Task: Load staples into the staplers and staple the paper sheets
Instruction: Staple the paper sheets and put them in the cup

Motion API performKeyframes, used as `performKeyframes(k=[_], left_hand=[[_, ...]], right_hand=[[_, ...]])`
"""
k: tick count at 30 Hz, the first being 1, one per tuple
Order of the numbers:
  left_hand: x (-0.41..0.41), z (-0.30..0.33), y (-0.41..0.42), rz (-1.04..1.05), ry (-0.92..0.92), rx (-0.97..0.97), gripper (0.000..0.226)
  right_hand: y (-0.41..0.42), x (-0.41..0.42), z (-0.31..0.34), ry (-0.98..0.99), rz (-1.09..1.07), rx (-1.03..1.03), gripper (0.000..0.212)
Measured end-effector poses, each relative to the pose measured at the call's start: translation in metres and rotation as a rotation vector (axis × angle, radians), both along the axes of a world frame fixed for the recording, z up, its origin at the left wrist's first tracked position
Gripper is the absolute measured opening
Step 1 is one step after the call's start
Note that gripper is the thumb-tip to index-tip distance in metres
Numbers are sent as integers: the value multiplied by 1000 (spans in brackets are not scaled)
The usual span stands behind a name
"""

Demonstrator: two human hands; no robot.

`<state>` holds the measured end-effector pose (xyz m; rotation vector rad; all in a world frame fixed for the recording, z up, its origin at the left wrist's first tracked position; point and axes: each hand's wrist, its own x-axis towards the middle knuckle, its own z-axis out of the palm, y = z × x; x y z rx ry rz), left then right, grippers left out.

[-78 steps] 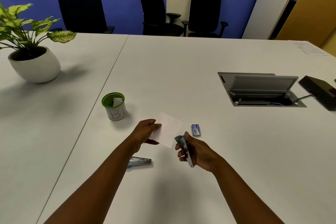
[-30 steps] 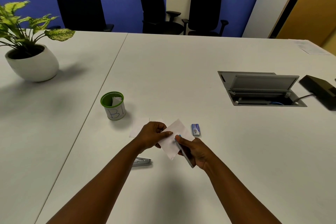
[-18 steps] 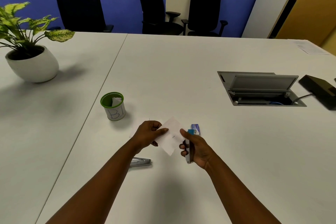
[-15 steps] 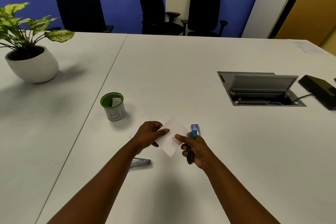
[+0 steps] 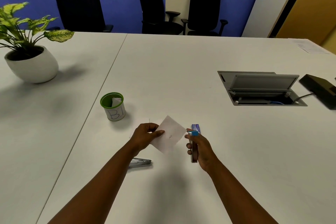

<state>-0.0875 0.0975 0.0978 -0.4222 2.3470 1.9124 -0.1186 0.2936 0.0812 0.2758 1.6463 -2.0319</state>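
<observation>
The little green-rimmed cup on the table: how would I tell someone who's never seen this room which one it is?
Start at the big potted plant at the table's far left, then move right and nearer, just past the seam between the two tabletops. There stands the cup, just beyond the left hand. It alone has a green rim, handwritten blue letters on its white side, and folded paper inside.

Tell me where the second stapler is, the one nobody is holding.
The spare stapler lies on the table, partly under the left forearm, nearer than the green cup.
</observation>
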Motion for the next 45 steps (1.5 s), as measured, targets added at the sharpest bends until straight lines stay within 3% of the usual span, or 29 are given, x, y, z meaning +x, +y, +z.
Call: performKeyframes(k=[4,6,8,10,12,16,18,21,33,35,37,39,41,45], left_hand=[[1,0,-7,41,23,185,17],[3,1,-8,47,48,238,30],[4,4,-8,38,94,286,42],[5,8,-7,23,115,334,35],[5,10,-7,4,117,399,31],[2,8,-8,-63,142,503,54],[1,10,-7,-98,152,518,46],[-2,12,-6,-136,163,527,31],[-5,10,-4,-127,178,526,30],[-4,7,-6,-107,187,475,38],[-4,3,-8,-104,180,420,51],[-2,1,-9,-114,167,381,54],[-1,0,-8,-125,153,329,49],[4,4,-6,-95,90,305,26]], right_hand=[[14,4,-28,405,367,756,58],[19,7,-41,489,515,920,65],[22,9,-50,516,586,1020,63],[24,10,-58,533,610,1101,60],[23,9,-62,539,632,1121,60],[20,6,-69,536,677,1119,63],[19,5,-71,527,684,1129,64],[17,3,-73,466,646,1095,65],[21,2,-62,450,725,984,70],[17,1,-48,385,561,794,59],[8,0,-26,145,314,430,39],[-2,-1,-5,-64,232,125,25],[-11,0,10,-119,277,18,19],[-25,2,21,-52,237,41,8]])
